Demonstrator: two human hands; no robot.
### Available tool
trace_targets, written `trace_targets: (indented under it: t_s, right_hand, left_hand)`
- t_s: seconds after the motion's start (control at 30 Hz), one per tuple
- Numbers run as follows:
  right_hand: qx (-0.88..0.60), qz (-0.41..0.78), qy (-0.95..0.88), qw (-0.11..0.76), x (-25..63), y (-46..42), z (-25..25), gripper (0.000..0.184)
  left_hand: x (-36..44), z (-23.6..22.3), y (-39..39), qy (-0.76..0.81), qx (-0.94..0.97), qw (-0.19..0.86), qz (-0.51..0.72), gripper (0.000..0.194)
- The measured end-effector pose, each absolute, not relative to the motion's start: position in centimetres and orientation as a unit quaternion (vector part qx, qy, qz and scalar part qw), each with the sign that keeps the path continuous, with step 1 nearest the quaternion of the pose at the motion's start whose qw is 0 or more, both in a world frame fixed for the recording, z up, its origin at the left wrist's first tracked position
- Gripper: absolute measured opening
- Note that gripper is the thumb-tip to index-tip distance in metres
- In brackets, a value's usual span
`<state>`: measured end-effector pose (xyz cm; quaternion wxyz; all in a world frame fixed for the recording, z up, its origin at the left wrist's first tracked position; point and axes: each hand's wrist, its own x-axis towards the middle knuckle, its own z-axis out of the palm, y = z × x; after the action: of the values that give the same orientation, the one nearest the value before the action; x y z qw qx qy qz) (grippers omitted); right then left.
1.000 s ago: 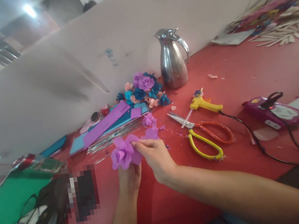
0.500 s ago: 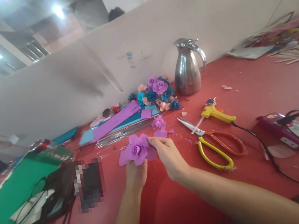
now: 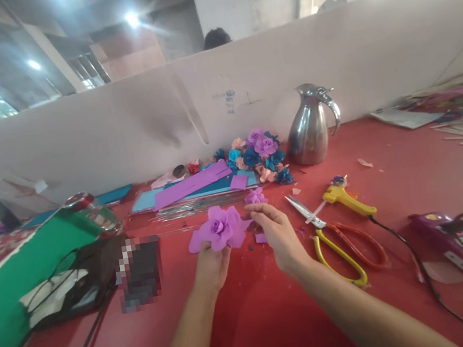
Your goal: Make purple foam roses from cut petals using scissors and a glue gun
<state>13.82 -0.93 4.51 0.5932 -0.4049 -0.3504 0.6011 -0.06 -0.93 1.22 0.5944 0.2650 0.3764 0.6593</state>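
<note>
My left hand (image 3: 211, 266) is closed round the underside of a purple foam flower (image 3: 219, 229) and holds it up over the red table (image 3: 259, 321). My right hand (image 3: 279, 235) sits just right of the flower, fingertips pinched at an outer petal. A small purple flower (image 3: 255, 196) and purple scraps lie on the table just behind my hands. Yellow and red handled scissors (image 3: 333, 233) and a yellow glue gun (image 3: 345, 198) lie to the right of my right hand.
A steel jug (image 3: 309, 126) and a heap of purple, blue and pink flowers (image 3: 257, 154) stand by the white partition (image 3: 119, 132). Purple and blue foam sheets (image 3: 192, 187) lie behind. A green sheet (image 3: 18, 272), black bag (image 3: 77, 283) and purple device (image 3: 457, 237) with cables flank the sides.
The view tilted up, so everything sits lower in the picture. The flower has opened out wider, and my right hand has slid to its right edge.
</note>
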Motion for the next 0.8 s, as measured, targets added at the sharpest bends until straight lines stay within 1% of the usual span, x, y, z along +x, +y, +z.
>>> trace_targets:
  t_s: [0.07, 0.13, 0.33, 0.5, 0.6, 0.67, 0.73, 0.8]
  right_hand:
    - [-0.404, 0.611, -0.387, 0.56, 13.7, -0.6, 4.1, 0.02]
    - [-0.378, 0.622, -0.43, 0.535, 13.4, -0.5, 3.5, 0.018]
    - [-0.332, 0.576, -0.522, 0.534, 13.2, -0.6, 2.8, 0.013]
    - [-0.321, 0.561, -0.558, 0.52, 13.5, -0.9, 3.1, 0.017]
    - [-0.32, 0.576, -0.548, 0.515, 13.5, -0.9, 3.0, 0.015]
    - [-0.322, 0.609, -0.516, 0.509, 13.5, -0.8, 2.9, 0.014]
    - [-0.324, 0.645, -0.474, 0.504, 13.5, -0.7, 2.7, 0.019]
    - [-0.335, 0.664, -0.441, 0.502, 13.5, -0.6, 2.6, 0.024]
  left_hand:
    - [0.2, 1.3, -1.1, 0.387, 0.288, 0.589, 0.648, 0.026]
    - [0.4, 1.4, -1.3, 0.384, 0.31, 0.59, 0.639, 0.026]
    - [0.1, 1.1, -1.6, 0.362, 0.31, 0.603, 0.639, 0.037]
    - [-0.4, 1.1, -1.7, 0.365, 0.326, 0.613, 0.62, 0.027]
    - [-0.4, 1.2, -1.8, 0.358, 0.316, 0.622, 0.621, 0.025]
    - [-0.3, 1.3, -1.7, 0.35, 0.307, 0.625, 0.627, 0.027]
    - [-0.2, 1.2, -1.6, 0.343, 0.302, 0.623, 0.634, 0.029]
    - [-0.3, 1.0, -1.4, 0.341, 0.299, 0.625, 0.635, 0.026]
